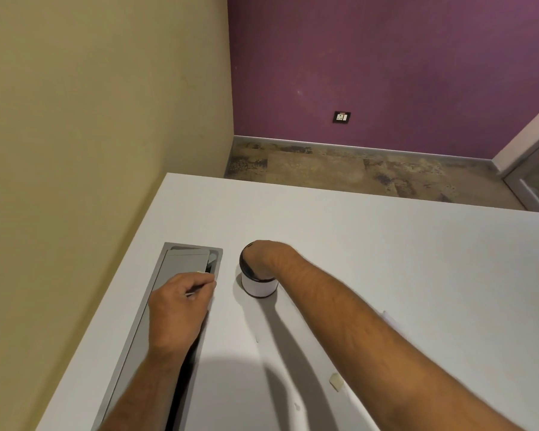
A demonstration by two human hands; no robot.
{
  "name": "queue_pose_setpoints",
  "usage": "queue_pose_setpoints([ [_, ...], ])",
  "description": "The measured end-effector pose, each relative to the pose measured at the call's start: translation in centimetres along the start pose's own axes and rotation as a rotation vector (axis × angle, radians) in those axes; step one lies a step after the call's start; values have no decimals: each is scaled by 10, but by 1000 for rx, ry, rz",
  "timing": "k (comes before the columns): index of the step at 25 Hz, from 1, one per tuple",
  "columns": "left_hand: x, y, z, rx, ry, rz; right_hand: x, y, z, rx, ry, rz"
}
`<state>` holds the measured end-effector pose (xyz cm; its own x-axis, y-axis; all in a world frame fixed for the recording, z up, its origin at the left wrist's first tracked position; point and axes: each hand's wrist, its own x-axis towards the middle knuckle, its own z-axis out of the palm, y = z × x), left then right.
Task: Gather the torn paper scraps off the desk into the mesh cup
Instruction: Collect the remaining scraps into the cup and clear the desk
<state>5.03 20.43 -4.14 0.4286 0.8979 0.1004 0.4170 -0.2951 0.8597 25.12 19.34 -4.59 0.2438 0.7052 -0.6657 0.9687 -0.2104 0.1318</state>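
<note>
On the white bench (pixel 386 259) stands the mesh cup (pixel 259 283), upright, its dark rim at the top and a white band showing round its lower wall, just to the right of a long grey cable tray (pixel 156 293) sunk into the bench top near the left edge. The right hand (pixel 262 259) reaches in from the lower right, its forearm crossing the bench, and is bent down into the mouth of the cup, so that the fingers are hidden inside; whether they are curled on anything or slack cannot be told. The left hand (pixel 181 303) lies over the grey tray beside the cup, knuckles up, with its fingers curled and pinching a small white paper scrap (pixel 196 290), of which a thin edge shows between thumb and fingers. The two hands are near each other but apart, with a strip of bare bench between them. Other scraps remain on the bench: a pale torn piece (pixel 336 382) lies close under the right forearm toward the near edge, a smaller fleck (pixel 297 406) sits lower still, and a tiny bit (pixel 257 339) lies in the arm's shadow below the cup. Beyond the bench a mottled floor (pixel 355 172) meets a purple wall (pixel 386 73) bearing a wall socket (pixel 342 116), and a yellow wall (pixel 106 104) runs along the left.
</note>
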Motion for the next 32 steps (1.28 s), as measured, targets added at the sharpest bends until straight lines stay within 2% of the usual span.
queue_pose_setpoints([
  [2, 1, -2, 0, -16, 10, 11, 0, -3, -4, -154, -102, -30],
  [4, 2, -3, 0, -29, 25, 17, 2, -4, -8, -173, -143, -25],
  [11, 4, 3, -2, -37, 18, -13, -6, -4, -10, -213, -144, -30],
  [18, 15, 22, 8, 7, -26, 86, -52, 4, -28, 25, 142, -62],
  [23, 34, 37, 31, 141, -114, 172, -93, 21, -22, 252, 285, -105],
  [28, 44, 42, 59, 507, -296, 233, -136, 46, 28, 544, 520, -35],
  [32, 46, 44, 71, 651, -439, 226, -176, 70, 101, 794, 595, 119],
])
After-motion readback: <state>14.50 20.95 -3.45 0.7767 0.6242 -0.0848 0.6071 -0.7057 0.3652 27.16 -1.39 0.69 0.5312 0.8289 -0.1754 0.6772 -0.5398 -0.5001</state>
